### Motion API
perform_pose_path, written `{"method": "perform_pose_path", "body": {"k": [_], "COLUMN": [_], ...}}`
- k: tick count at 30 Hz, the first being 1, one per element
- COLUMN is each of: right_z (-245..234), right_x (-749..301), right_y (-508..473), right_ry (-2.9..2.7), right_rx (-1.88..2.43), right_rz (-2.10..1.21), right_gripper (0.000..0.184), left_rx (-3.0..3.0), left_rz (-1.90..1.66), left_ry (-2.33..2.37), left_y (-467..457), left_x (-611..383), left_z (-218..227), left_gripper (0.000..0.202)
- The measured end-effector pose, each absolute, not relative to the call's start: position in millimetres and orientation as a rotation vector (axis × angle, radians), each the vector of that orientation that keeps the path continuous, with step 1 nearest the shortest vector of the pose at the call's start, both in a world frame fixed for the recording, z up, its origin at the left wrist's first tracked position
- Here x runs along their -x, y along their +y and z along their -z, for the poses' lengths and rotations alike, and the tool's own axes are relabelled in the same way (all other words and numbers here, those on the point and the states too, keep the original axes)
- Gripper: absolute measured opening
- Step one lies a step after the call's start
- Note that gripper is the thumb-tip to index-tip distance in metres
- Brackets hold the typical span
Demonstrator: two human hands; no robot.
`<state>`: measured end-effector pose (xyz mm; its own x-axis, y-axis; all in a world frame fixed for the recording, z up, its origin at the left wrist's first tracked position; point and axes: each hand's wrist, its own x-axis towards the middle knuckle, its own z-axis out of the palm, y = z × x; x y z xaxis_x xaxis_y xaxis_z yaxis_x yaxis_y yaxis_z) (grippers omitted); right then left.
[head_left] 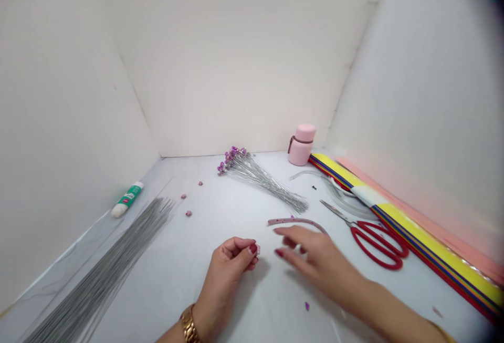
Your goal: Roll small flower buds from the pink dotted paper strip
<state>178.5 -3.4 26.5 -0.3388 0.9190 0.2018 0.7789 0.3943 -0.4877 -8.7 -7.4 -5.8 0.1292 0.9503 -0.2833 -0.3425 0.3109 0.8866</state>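
Observation:
My left hand is closed in a pinch, thumb against the fingers, on a small pink piece whose edge peeks out past the thumbnail. To its right, my right hand hovers with thumb and fingers apart and nothing between them; its outline is slightly blurred. Just beyond the right fingertips lies a curved, pink-speckled strip, partly covered by that hand. Small pink flower-like pieces are scattered to the upper left. A purple scrap rests on the white table below the right hand.
Grey wires and a green-and-white glue stick lie left. At the back are silvery stems with purple tips and a pink bottle. Red-handled scissors, see-through tubing and coloured sheets occupy the right.

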Motion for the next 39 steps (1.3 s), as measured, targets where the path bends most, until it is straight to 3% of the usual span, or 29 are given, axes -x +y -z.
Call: {"method": "perform_pose_path", "body": {"k": [9, 23, 33, 39], "right_z": [-7, -2, -2, -1], "right_x": [-142, -151, -150, -149], "right_y": [-8, -4, -9, -6], "right_ry": [-2.209, -1.977, -1.871, -1.887], "right_rx": [1.257, 1.133, 1.102, 1.109], "right_rz": [-0.630, -0.877, -0.856, -0.850], "right_gripper": [0.013, 0.016, 0.017, 0.017], "left_rx": [-0.874, -1.058, -1.156, -1.541], "left_rz": [-1.050, -0.996, -1.085, -1.180], "left_ry": [0.979, 1.046, 1.045, 1.120], "left_y": [-7, -6, -8, -10], "left_x": [10, 10, 9, 12], "left_z": [9, 5, 10, 10], "left_gripper": [0.008, 0.013, 0.016, 0.013]}}
